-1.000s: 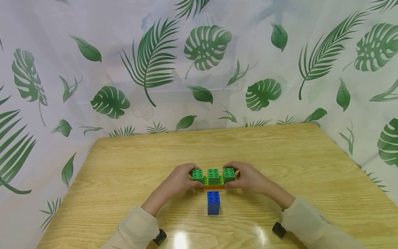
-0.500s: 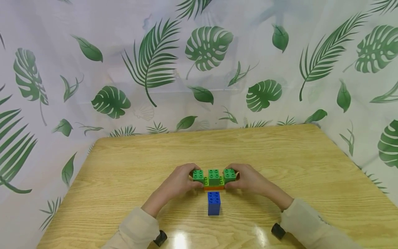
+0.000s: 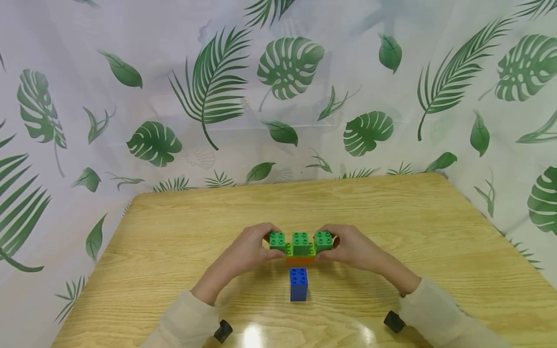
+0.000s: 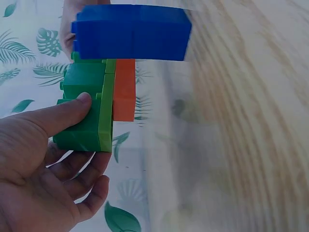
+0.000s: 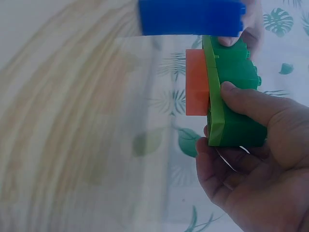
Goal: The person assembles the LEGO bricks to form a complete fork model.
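Note:
A toy brick build stands across the middle of the head view. Its base is an orange brick (image 3: 300,260), with a lime-green layer (image 4: 105,125) over it. Three green bricks (image 3: 300,245) sit in a row on top, spaced apart. My left hand (image 3: 252,249) grips the left end, thumb on the near side and fingers behind. The right hand (image 3: 353,247) holds the right end in the same way. Whether the orange brick touches the table cannot be told. A tall blue block (image 3: 298,288) stands upright nearer to me, apart from both hands.
The pieces are on a wood-grain table (image 3: 183,217) with rounded far corners. Behind and beside it hangs a white cloth (image 3: 235,164) with green leaf prints. Black wrist devices (image 3: 394,322) show below the sleeves.
Both hands and the brick build have shifted slightly up in the head view, and more of the orange brick's front shows. The blue block has stayed in place.

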Demonstrator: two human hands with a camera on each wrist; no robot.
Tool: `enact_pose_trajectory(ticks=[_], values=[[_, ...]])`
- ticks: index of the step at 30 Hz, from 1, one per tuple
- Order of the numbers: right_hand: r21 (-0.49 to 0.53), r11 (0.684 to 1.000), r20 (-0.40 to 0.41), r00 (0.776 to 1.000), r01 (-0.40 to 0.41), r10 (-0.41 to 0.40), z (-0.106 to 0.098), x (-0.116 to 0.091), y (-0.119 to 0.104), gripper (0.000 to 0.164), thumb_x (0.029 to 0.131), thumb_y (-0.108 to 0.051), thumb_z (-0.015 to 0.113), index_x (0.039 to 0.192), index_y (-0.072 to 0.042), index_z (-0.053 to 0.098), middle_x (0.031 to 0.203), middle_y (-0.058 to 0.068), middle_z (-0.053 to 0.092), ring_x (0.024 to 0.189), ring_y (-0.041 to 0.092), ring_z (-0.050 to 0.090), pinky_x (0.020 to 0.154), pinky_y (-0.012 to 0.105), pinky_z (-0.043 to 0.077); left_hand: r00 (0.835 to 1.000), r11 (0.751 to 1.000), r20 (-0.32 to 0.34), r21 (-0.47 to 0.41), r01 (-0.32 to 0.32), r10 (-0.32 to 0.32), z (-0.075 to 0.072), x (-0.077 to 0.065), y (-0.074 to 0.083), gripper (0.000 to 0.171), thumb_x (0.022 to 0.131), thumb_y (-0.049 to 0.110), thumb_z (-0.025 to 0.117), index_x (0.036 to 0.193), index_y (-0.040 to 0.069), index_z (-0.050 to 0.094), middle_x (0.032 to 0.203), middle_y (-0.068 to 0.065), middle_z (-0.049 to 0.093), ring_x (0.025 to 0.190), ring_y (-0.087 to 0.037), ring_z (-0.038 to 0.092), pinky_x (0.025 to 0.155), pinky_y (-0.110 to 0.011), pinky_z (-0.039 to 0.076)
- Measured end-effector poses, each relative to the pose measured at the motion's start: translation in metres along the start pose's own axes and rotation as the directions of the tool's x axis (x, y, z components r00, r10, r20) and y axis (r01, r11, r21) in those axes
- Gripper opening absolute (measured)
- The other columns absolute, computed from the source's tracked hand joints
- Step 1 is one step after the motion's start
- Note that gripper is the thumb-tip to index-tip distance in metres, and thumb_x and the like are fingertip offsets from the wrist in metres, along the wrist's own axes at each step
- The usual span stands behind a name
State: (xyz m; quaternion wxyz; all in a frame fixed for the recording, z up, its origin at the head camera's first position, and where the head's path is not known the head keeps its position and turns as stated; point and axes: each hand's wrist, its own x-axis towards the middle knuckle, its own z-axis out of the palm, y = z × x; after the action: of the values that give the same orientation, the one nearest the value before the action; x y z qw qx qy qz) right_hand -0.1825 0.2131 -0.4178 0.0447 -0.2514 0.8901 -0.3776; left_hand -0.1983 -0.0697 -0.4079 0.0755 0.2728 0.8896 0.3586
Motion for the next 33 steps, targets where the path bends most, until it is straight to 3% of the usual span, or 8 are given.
enact_pose_trajectory(ticks=[13,23,33], values=[[-0.021,0.999,-0.011,0.999,0.043,-0.043,-0.015,-0.012,-0.030,0.038,0.090,-0.017,0.083,0.119,0.000,0.068,0.096,-0.004,0.069,0.083,0.011,0.064,0.075,0.029,0.056,0.999,0.999,-0.022,-0.008,-0.042,0.042,-0.021,-0.017,0.028,0.041,0.088,0.016,0.084,0.124,0.006,0.067,0.103,0.005,0.067,0.097,-0.015,0.063,0.087,-0.037,0.054],[-0.020,0.998,0.001,0.998,0.058,-0.058,-0.021,-0.027,-0.048,0.039,0.090,-0.022,0.083,0.119,-0.003,0.068,0.096,-0.007,0.069,0.083,0.010,0.065,0.074,0.028,0.056,0.995,0.995,-0.030,-0.032,-0.092,0.091,-0.025,-0.032,0.036,0.036,0.087,0.016,0.085,0.119,0.010,0.069,0.101,0.009,0.067,0.095,-0.012,0.062,0.087,-0.037,0.053],[-0.003,0.997,0.000,0.997,0.083,-0.083,-0.019,-0.037,-0.060,0.037,0.089,-0.022,0.084,0.118,-0.006,0.068,0.097,-0.008,0.068,0.082,0.007,0.063,0.074,0.029,0.056,0.996,0.995,-0.020,-0.048,-0.085,0.084,-0.027,-0.049,0.045,0.036,0.086,0.015,0.086,0.117,0.011,0.068,0.102,0.009,0.066,0.096,-0.013,0.062,0.087,-0.036,0.054]])
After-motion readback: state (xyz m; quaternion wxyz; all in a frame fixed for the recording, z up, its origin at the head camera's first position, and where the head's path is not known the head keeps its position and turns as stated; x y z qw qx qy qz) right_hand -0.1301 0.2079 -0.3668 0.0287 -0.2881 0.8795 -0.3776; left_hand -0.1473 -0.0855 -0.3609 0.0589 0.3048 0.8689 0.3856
